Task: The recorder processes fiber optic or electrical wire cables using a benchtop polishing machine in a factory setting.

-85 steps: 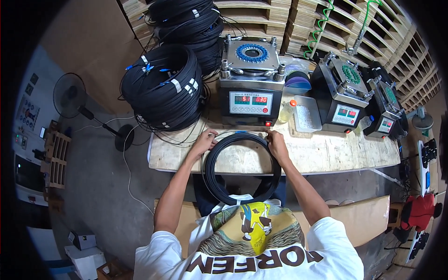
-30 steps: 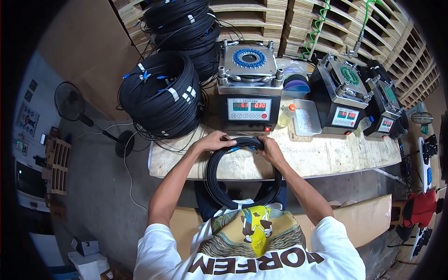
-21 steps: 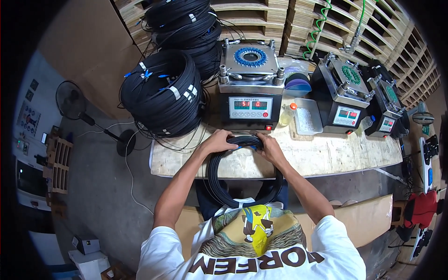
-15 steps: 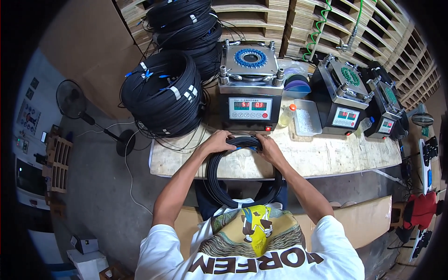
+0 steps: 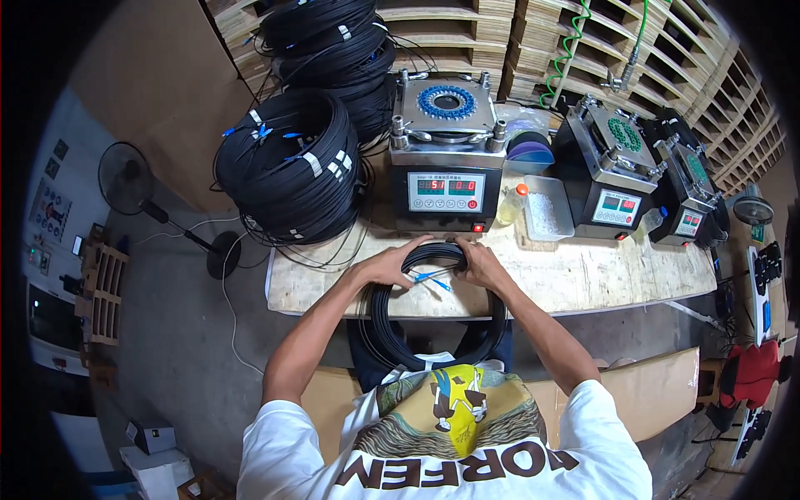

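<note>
A coil of black cable [image 5: 382,318] leans over the front edge of the wooden table, its lower part against my lap. My left hand [image 5: 393,264] is wrapped round the upper left of the ring. At the upper right, my right hand [image 5: 482,266] closes on the same coil, fingers over its far side. Blue cable-end connectors [image 5: 434,280] stick out inside the ring beside my left thumb. Just beyond both hands stands a polishing machine [image 5: 447,187] with a metal top plate, a ring of blue pieces and a lit display.
Stacked black cable coils [image 5: 287,179] rise at the left. A bottle with an orange cap [image 5: 511,206] and a clear tub of white material [image 5: 547,212] stand right of the machine. Further right are two more machines [image 5: 612,175]. A fan [image 5: 133,179] stands at far left.
The blue connectors, earlier lying against the coil between my hands, now point into the ring's opening. My left hand has shifted slightly left and nearer to me. The machine displays have changed.
</note>
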Demonstrator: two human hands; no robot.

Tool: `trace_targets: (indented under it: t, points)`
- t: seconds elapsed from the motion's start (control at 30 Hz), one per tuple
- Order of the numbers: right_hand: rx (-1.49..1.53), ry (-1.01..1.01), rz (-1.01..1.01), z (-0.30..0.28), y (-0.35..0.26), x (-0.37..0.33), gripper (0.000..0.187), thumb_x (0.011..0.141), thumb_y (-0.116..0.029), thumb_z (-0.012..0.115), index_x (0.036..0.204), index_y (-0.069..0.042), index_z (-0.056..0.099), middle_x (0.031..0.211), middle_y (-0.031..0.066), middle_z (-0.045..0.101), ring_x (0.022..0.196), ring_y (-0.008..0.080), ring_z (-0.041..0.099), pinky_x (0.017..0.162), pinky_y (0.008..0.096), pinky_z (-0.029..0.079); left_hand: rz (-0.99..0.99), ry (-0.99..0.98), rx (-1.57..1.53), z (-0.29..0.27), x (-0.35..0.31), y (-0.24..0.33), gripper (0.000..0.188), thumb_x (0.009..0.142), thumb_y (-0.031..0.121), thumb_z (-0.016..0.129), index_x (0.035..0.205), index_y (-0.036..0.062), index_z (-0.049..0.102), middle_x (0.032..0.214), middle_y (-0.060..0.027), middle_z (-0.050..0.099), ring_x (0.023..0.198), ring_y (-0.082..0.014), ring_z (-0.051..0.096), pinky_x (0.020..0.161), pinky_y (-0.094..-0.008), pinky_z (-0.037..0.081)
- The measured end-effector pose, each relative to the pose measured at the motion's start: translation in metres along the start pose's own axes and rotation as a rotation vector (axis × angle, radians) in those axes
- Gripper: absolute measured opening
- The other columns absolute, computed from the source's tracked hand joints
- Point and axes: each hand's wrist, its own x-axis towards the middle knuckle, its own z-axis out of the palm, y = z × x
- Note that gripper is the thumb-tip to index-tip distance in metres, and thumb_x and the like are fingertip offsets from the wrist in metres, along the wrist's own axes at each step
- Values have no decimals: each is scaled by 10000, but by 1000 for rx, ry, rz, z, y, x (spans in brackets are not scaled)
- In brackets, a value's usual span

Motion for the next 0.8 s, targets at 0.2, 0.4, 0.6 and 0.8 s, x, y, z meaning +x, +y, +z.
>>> trace_targets:
  t: [0.2, 0.4, 0.6, 0.8]
  points:
    - [25, 9, 23, -6, 0, -3, 580, 717, -83, 748, 1244, -37, 510, 921, 250, 691, 873, 459, 660, 746, 498, 535, -35, 170, 66, 16, -6, 20, 1116, 671, 47, 795, 1596, 202, 189, 1297, -225, 631, 1182, -349, 634, 1004, -390, 494]
    - [178, 7, 103, -19, -14, -16, 455, 791, -100, 735, 1195, 14, 561, 884, 237, 686, 827, 427, 668, 756, 482, 520, 0, 322, 110, 22, -13, 15, 800, 834, 137, 697, 1543, 164, 328, 1108, -250, 690, 1024, -414, 675, 900, -446, 530]
    - [-42, 212, 3, -12, -19, -32, 275, 916, -167, 666, 1115, 21, 635, 886, 236, 686, 840, 406, 626, 755, 485, 518, 126, 564, 272, 32, -14, -4, 387, 1005, 225, 558, 1354, 55, 563, 998, -240, 696, 883, -438, 676, 795, -483, 538]
    - [-139, 289, 122, -7, -21, -32, 333, 1009, -292, 562, 1085, 22, 642, 866, 250, 672, 790, 435, 642, 690, 508, 517, 13, 622, 474, 34, -11, 17, 343, 1050, 252, 487, 1313, 68, 607, 817, -235, 652, 757, -455, 634, 645, -511, 490]
